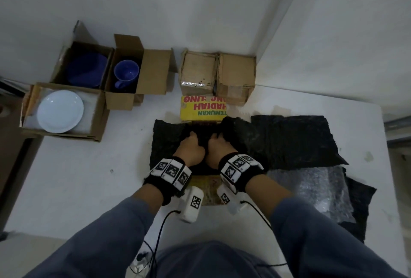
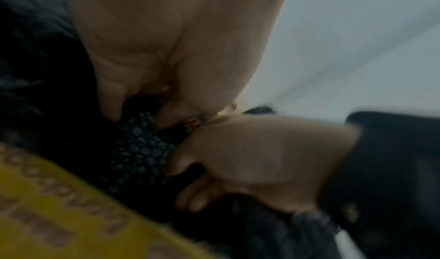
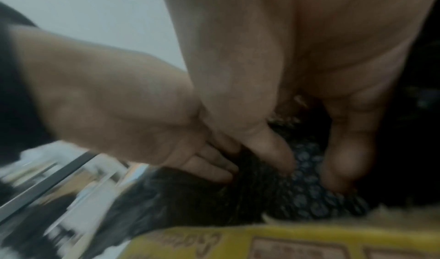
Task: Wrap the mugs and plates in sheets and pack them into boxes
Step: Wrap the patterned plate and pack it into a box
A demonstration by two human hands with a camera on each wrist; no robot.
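Both hands, left hand (image 1: pixel 191 147) and right hand (image 1: pixel 219 146), pinch a black sheet (image 1: pixel 278 135), fingers (image 3: pixel 271 150) pushing it down into a yellow box (image 1: pixel 203 108); what it wraps is hidden, probably a mug. Beyond the fingertips sit two closed boxes (image 1: pixel 218 75). Leftward, a blue mug (image 1: pixel 126 73), blue plate (image 1: pixel 86 68) and white plate (image 1: pixel 60 111) lie unwrapped in open boxes.

White table (image 1: pixel 77 177): cardboard boxes (image 1: pixel 133 73), black sheets (image 1: pixel 289 140), perhaps bubble wrap (image 1: pixel 311 188).

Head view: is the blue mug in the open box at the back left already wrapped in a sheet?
No. The blue mug stands bare in its open cardboard box, glaze and handle showing, with no sheet around it.
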